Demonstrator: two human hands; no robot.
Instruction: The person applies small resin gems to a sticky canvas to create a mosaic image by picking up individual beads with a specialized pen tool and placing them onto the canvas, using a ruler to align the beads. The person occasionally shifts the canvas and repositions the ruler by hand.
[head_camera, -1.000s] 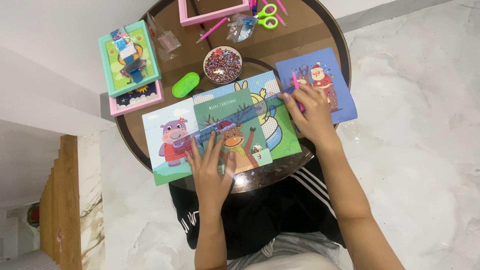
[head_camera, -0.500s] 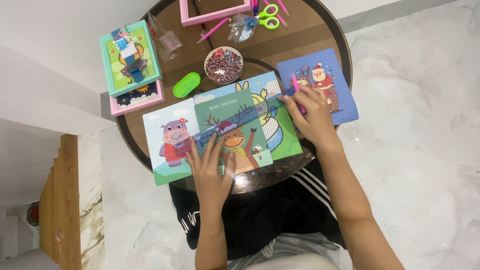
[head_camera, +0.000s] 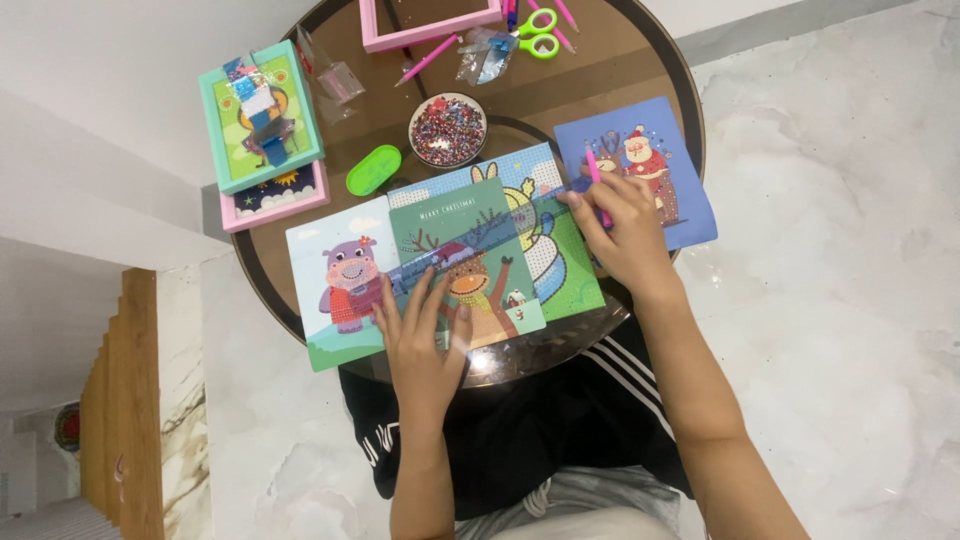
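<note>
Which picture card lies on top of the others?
The dark green reindeer card: it overlaps the hippo card and the rabbit card, under the left hand.

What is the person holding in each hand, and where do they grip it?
The right hand holds a pink pen around its lower half, tip end hidden. The left hand grips nothing; it presses flat on the green reindeer card.

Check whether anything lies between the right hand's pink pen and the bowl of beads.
Nothing visible blocks it. The right hand holds the pink pen; between it and the bowl of beads lie only the flat rabbit picture's corner and bare table.
</note>
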